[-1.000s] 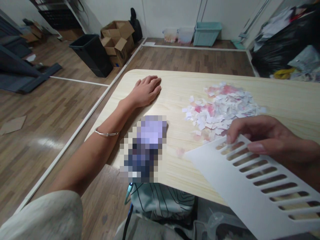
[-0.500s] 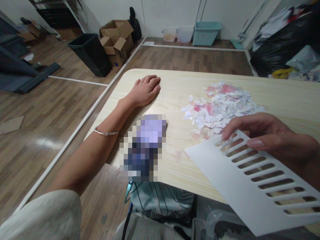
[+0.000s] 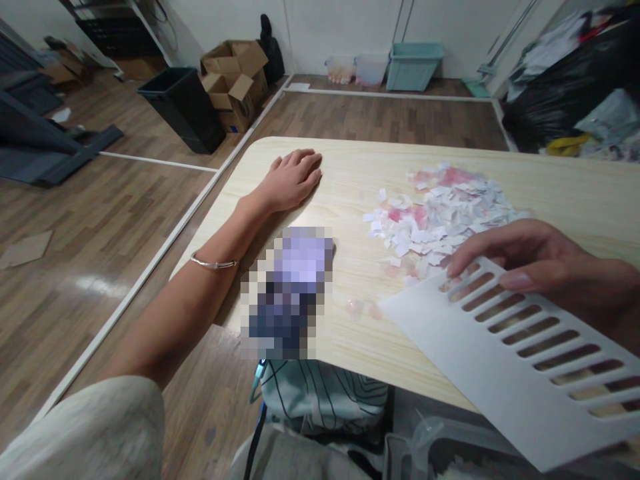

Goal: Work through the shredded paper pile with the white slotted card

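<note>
My left hand lies flat on the pale wooden table, fingers stretched out, holding nothing. Between the thumb and fingers of my right hand is a white slotted sheet, pinched at its slotted edge and tilted over the table's front right. A row of long rounded slots runs along the side nearest my palm. Behind the sheet spreads a heap of small paper scraps, mostly white with pink patches. A few pinkish pieces lie apart, left of the sheet. A pixelated phone-like object rests near my left forearm.
Under the table's front edge are a teal patterned bag and a clear plastic bin. Beyond the table stand a black bin, cardboard boxes, a teal tub and black bags.
My right hand and the slotted sheet have shifted slightly to the right, uncovering another pinkish piece by the sheet's left corner. My left hand stays in place on the table.
</note>
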`<action>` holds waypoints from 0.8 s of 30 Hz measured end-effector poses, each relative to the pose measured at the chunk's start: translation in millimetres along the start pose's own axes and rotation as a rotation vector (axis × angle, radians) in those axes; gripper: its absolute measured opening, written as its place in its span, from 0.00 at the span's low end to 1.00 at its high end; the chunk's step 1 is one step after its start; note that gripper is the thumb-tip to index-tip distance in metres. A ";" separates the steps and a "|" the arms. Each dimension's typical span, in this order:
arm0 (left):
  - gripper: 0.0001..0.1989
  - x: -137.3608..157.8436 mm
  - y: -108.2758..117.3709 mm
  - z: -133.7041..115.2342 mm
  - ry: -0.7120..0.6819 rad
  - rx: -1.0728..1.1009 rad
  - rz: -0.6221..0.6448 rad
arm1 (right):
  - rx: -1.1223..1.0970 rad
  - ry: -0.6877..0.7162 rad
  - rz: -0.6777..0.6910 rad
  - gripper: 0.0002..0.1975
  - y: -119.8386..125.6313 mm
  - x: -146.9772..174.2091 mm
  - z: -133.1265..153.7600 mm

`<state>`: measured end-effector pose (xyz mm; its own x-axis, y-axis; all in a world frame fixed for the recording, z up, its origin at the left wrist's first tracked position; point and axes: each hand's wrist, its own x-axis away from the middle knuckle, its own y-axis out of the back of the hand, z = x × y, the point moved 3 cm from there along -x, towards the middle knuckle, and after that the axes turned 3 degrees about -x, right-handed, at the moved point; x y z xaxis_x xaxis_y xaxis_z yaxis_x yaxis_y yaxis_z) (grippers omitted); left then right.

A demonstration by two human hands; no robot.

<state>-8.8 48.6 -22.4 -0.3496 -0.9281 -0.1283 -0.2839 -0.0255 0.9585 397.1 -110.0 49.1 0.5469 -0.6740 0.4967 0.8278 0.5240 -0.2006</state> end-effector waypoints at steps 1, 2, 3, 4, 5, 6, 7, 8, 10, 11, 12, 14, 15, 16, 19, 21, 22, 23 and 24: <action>0.35 0.1 0.2 -0.3 -0.006 0.005 -0.005 | 0.031 -0.005 0.011 0.15 2.3 -0.1 -1.2; 0.35 0.1 0.2 -0.5 -0.012 0.010 -0.010 | 0.052 -0.012 0.023 0.16 4.6 -0.3 -2.9; 0.35 0.1 0.1 -0.4 -0.014 0.013 -0.012 | 0.066 -0.019 0.040 0.17 6.7 -0.7 -4.8; 0.35 0.1 -0.1 -0.2 -0.012 0.014 -0.012 | 0.075 -0.026 0.058 0.18 8.5 -1.5 -6.9; 0.35 0.1 -0.4 0.3 -0.008 0.014 -0.012 | 0.088 -0.032 0.080 0.20 9.8 -2.7 -8.9; 0.35 0.0 -0.8 1.1 -0.004 0.016 -0.013 | 0.107 -0.031 0.105 0.21 10.6 -4.2 -10.7; 0.35 -0.2 -1.2 1.9 -0.003 0.020 -0.016 | 0.128 -0.026 0.128 0.23 10.9 -5.9 -12.1; 0.35 -0.4 -1.7 2.9 -0.005 0.026 -0.019 | 0.145 -0.019 0.148 0.24 10.9 -7.5 -13.1; 0.35 -0.8 -2.7 4.9 -0.013 0.040 -0.024 | 0.165 -0.013 0.176 0.25 10.0 -10.0 -14.1; 0.35 -0.9 -3.0 5.7 -0.017 0.044 -0.025 | 0.171 -0.026 0.194 0.25 9.0 -10.4 -14.5; 0.35 -1.0 -3.2 6.3 -0.019 0.046 -0.026 | 0.174 -0.048 0.210 0.25 7.7 -10.1 -14.9; 0.35 -1.1 -3.0 6.2 -0.019 0.041 -0.025 | 0.173 -0.079 0.217 0.26 5.3 -7.7 -14.5; 0.35 -1.0 -2.7 5.5 -0.018 0.036 -0.023 | 0.168 -0.082 0.204 0.26 4.5 -6.0 -13.6; 0.36 -0.9 -2.3 4.5 -0.013 0.029 -0.018 | 0.159 -0.071 0.183 0.25 4.0 -4.3 -12.1; 0.36 -0.7 -1.3 1.7 0.009 0.010 0.000 | 0.111 -0.013 0.133 0.20 4.1 -1.7 -7.0; 0.36 -0.9 -1.4 1.5 0.014 0.006 0.004 | 0.090 -0.005 0.135 0.18 4.6 -2.9 -5.6; 0.36 -1.0 -1.6 2.0 0.011 0.006 0.002 | 0.085 -0.005 0.133 0.18 4.9 -3.9 -5.5; 0.36 -1.2 -2.0 2.9 0.004 0.006 -0.001 | 0.085 -0.002 0.126 0.18 5.1 -4.6 -5.7; 0.35 -1.3 -2.5 3.9 -0.005 0.005 -0.005 | 0.091 0.004 0.116 0.18 5.0 -5.0 -6.2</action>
<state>-11.1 51.4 -25.6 -0.3526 -0.9261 -0.1341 -0.2899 -0.0282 0.9566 399.3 -107.2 40.4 0.6391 -0.6079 0.4711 0.7441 0.6437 -0.1788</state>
